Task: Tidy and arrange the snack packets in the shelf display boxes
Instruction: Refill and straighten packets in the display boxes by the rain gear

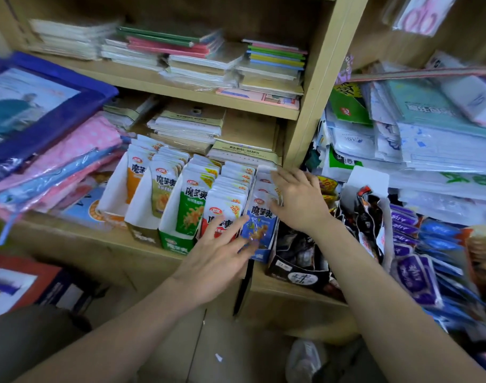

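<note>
Soft, even indoor light lies bright on the snack packets [192,194] and dimmer at the back of the shelves [250,125] and on the floor [236,355] below. The wide lens bows the shelf upright [328,64]. The edges smear with motion blur, worst on the purple packets [414,277] at right and the blue bag [78,114] at left.

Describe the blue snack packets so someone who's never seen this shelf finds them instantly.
Look at the lower wooden shelf, where rows of matching snack packets stand in display boxes. The blue packets are the right-hand row, beside a black box. Their neighbours are red, green, yellow and orange.
</note>
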